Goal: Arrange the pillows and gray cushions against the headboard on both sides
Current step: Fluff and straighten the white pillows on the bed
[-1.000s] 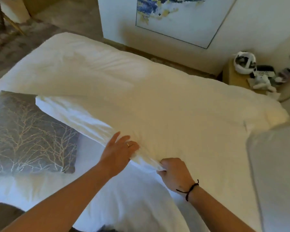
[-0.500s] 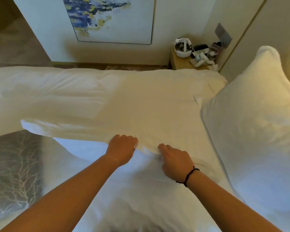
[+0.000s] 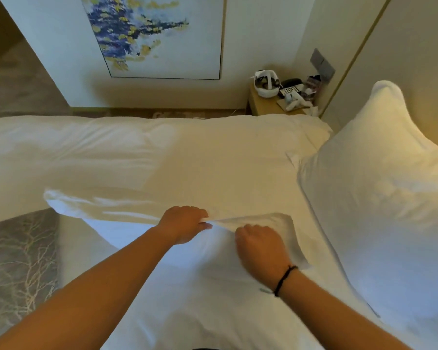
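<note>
A white pillow (image 3: 177,281) lies flat on the bed right below me. My left hand (image 3: 186,223) pinches the pillowcase's open edge at its far side. My right hand (image 3: 261,248) is closed on the loose flap of the same pillowcase, a little to the right. A second white pillow (image 3: 379,205) stands propped at the right against the headboard wall. A gray cushion (image 3: 18,269) with a pale branch pattern lies flat at the left edge, partly under the white duvet (image 3: 162,160).
A wooden nightstand (image 3: 266,104) beyond the bed's far side holds a white headset, a phone and small items. A framed painting (image 3: 159,34) hangs on the far wall. A strip of floor runs between bed and wall.
My view has swung right, so the propped pillow fills more of the right side and the cushion has slid to the left edge. My right hand has pulled the pillowcase flap out toward the right.
</note>
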Motion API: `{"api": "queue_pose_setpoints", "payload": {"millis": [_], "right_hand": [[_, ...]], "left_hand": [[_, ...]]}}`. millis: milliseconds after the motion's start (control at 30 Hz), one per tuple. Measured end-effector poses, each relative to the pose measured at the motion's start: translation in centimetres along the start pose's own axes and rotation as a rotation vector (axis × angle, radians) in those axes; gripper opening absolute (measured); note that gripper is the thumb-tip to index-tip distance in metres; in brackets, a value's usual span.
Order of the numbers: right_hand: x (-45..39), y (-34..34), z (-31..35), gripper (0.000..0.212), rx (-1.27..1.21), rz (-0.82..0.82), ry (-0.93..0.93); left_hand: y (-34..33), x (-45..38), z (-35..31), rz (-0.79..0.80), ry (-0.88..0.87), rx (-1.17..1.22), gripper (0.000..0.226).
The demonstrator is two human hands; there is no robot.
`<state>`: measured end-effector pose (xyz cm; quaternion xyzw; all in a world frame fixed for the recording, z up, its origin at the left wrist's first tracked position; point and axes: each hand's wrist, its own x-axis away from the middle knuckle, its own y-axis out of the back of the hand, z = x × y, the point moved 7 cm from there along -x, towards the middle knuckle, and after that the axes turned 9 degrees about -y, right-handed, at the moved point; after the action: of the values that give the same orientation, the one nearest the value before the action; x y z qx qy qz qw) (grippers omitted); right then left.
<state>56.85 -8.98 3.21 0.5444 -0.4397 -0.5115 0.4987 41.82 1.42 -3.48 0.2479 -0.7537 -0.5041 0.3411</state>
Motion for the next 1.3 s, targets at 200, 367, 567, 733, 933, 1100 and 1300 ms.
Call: {"api": "queue_pose_setpoints", "payload": {"millis": [200,367,567,733,933,1100,1300], "right_hand": [[-0.6,-4.5,0.0,0.050,-0.091,0.115,-0.171],[-0.1,-7.9,-1.8,0.068,-0.070,0.290,-0.198],[0.3,-9.7,-2.9,0.072,-0.092,0.338,-0.271],[-0.9,-9.7,-3.2,0.057,-0.111,0.359,-0.291],[-1.8,-9.8,-3.4,0.048,-0.114,0.364,-0.315],[-1.4,-10.1,-2.7,0.038,-0.142,0.387,-0.347],[-0.8,-5.6,-6.3,0.048,-0.261,0.257,-0.468]], "left_hand": [[0.6,0.2,1.9,0.138,0.018,0.156,0.028],[3.4,0.0,5.5,0.058,0.089,-0.009,0.026],[7.8,2.9,11.5,-0.336,0.251,-0.337,0.020],[4.1,4.5,7.1,-0.385,-0.120,-0.216,0.037],[-1.0,3.1,6.5,-0.106,-0.076,-0.193,0.058],[-1.3,1.6,6.6,-0.088,0.019,-0.235,0.032],[4.8,-1.4,2.8,-0.316,-0.052,-0.277,0.024]]}}
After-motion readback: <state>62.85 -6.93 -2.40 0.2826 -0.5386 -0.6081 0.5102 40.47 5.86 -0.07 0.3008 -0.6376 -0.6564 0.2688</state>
